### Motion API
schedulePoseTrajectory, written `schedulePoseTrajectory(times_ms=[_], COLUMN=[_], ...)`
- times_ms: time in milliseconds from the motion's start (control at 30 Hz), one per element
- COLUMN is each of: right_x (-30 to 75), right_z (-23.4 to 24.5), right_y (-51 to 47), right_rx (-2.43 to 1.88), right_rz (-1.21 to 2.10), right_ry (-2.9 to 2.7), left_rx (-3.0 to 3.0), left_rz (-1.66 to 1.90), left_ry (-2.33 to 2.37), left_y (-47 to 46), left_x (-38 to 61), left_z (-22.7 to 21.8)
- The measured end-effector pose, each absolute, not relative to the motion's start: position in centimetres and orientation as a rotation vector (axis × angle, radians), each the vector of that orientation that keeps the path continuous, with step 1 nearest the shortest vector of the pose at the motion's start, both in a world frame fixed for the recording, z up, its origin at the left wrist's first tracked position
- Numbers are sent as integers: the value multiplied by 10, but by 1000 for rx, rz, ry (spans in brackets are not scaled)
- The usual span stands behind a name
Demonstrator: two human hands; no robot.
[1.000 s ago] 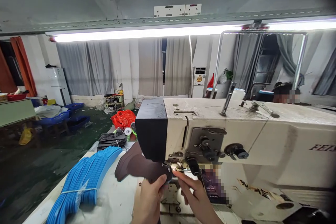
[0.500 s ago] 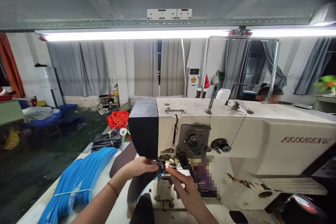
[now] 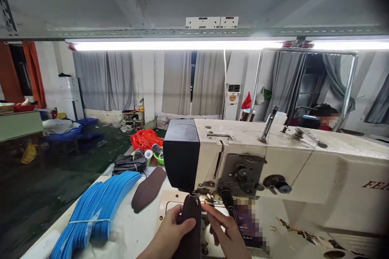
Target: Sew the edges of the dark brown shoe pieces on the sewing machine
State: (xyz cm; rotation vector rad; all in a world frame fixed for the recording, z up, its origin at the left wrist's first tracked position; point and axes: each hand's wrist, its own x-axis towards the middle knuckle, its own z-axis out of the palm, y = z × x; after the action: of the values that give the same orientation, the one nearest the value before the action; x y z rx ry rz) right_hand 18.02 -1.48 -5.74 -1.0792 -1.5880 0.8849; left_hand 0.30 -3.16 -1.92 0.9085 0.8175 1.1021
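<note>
A long dark brown strip (image 3: 190, 228), flat with a rounded far end, lies under the needle area of the sewing machine (image 3: 209, 162). My left hand (image 3: 173, 228) is closed on its left side, thumb on top. My right hand (image 3: 223, 228) is at the strip's right edge near the presser foot, index finger forward and the other fingers bent; its thumb is hidden. The far tip of the strip sits beneath the machine head. A separate dark brown piece (image 3: 148, 189) rests on the white table left of the machine.
A tied stack of blue curved strips (image 3: 94, 210) occupies the table's left side. Behind it are a black strapped bundle (image 3: 129, 164), thread spools (image 3: 148, 154) and a red plastic bag (image 3: 146, 139). Another person (image 3: 326, 115) is beyond the machine at right.
The strip has swung from slanting leftward to pointing nearly straight toward me, and its blue edge is out of sight. My left hand has moved down and nearer. The view has turned left.
</note>
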Motion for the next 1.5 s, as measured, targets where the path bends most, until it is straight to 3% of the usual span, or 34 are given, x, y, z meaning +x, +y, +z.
schedulePoseTrajectory(times_ms=[500,900,1500], right_x=[182,184,183], right_z=[-49,-56,-59], right_y=[-18,-19,-16], right_rx=[-1105,-1098,-1105], right_rz=[816,830,864], right_ry=[-1682,-1681,-1664], left_rx=[770,929,861], left_rz=[1124,1085,1168], left_ry=[959,842,942], left_y=[-66,-52,-37], left_x=[-5,-17,3], left_z=[-21,10,11])
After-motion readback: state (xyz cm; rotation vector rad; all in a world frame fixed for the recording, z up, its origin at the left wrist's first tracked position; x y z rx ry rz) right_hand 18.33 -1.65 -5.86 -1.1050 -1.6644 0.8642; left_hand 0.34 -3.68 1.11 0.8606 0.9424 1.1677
